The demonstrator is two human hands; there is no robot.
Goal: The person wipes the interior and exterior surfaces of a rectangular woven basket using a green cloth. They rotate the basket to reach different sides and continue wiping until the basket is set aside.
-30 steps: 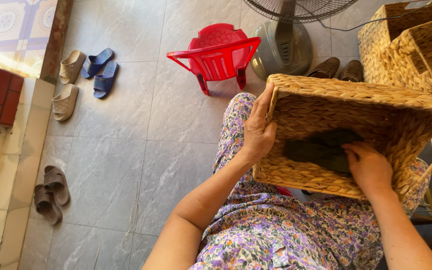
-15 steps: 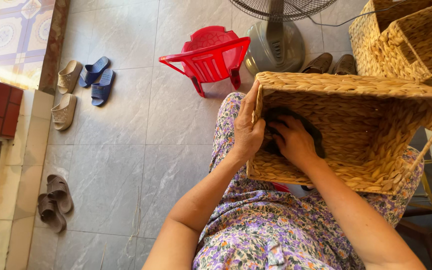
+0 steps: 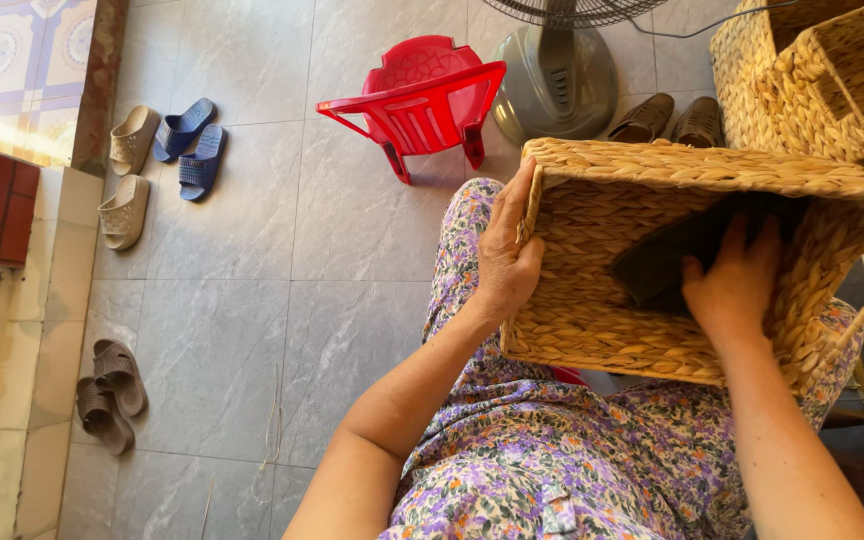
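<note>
Basket [image 3: 652,300], woven from pale straw and box-shaped, rests on the person's lap in the right half of the frame, tipped on its side so the open mouth faces back toward the person. Its long axis runs left to right across the picture, rising slightly toward the right.

Nearest the camera, the flowered dress [image 3: 552,460] fills the bottom centre, with both forearms reaching up from it. The right hand [image 3: 734,285] is inside the basket's mouth, fingers spread slightly apart and pressed flat on a dark cloth [image 3: 667,255] lying against the inner wall. The left hand [image 3: 507,255] grips the basket's left edge, thumb outside on the weave and fingers curled together over the rim.

Beyond the basket, a red plastic chair [image 3: 422,100] stands on the grey tiled floor [image 3: 252,330] at upper centre. Just right of it is the round grey base of a standing fan [image 3: 557,75], with a pair of brown shoes [image 3: 667,120] beside it. More woven baskets [image 3: 812,80] are stacked in the upper right corner.

At the far left, brown sandals [image 3: 107,395] lie near a low tiled ledge, with beige sandals [image 3: 127,175] and blue sandals [image 3: 190,145] in the upper left.
</note>
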